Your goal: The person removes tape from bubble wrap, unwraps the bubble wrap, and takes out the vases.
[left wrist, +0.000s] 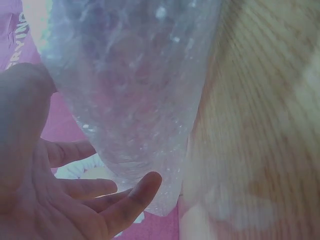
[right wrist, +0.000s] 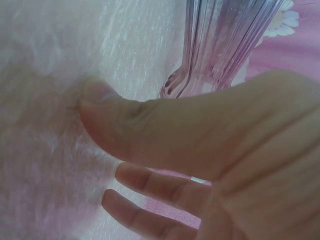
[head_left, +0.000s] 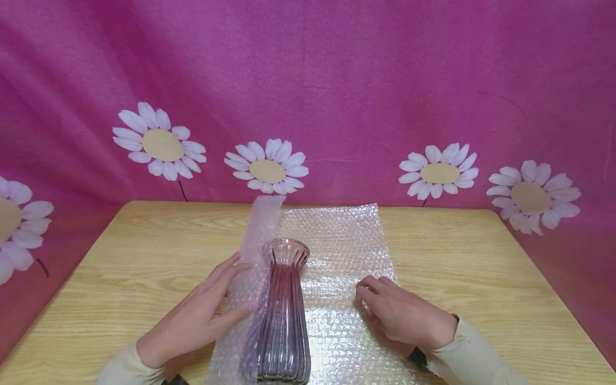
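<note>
A ribbed glass vase (head_left: 285,321), pinkish at its flared mouth and purple-grey lower down, lies on a sheet of bubble wrap (head_left: 344,240). The sheet's left strip stands folded up along the vase's left side. My left hand (head_left: 194,318) is at that strip, fingers spread and fairly straight, thumb against it; the left wrist view shows the raised wrap (left wrist: 130,90) beside the fingers. Right of the vase, my right hand (head_left: 406,315) rests its fingertips on the flat part of the sheet. In the right wrist view its thumb and fingers are loosely bent, apart from the vase (right wrist: 220,40).
The wood-grain table (head_left: 159,240) extends to both sides of the wrap. Behind it hangs a magenta cloth (head_left: 337,80) printed with white daisies, meeting the table's back edge. The wrap's far end reaches that edge.
</note>
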{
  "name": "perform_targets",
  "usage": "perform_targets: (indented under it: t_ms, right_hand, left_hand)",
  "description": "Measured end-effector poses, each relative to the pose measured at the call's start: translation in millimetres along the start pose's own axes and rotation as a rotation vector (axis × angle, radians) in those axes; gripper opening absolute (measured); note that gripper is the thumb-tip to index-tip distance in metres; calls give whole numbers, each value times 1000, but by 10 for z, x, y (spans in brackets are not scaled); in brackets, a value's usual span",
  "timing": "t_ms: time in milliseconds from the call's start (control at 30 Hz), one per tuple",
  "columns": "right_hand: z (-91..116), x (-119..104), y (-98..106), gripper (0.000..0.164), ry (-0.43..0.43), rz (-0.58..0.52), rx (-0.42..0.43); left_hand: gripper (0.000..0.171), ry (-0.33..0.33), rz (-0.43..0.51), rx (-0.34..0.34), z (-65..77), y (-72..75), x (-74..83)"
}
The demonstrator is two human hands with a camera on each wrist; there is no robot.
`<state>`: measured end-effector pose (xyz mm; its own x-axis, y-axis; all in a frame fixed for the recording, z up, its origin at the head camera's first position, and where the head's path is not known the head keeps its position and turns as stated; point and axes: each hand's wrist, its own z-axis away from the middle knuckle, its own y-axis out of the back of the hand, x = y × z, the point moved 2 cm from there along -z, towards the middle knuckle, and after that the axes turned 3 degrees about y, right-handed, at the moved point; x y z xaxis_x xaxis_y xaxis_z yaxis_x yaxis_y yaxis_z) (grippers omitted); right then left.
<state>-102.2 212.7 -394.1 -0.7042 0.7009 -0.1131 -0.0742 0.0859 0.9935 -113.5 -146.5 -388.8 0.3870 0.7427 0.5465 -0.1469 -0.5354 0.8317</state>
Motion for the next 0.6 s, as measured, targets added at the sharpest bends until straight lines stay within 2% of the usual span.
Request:
perform_targets:
  t_ms: [600]
  right_hand:
    - [-8,-3,14,36,-32,-31,-44]
  left_hand:
    - [64,-22,-17,17,6,47,-5]
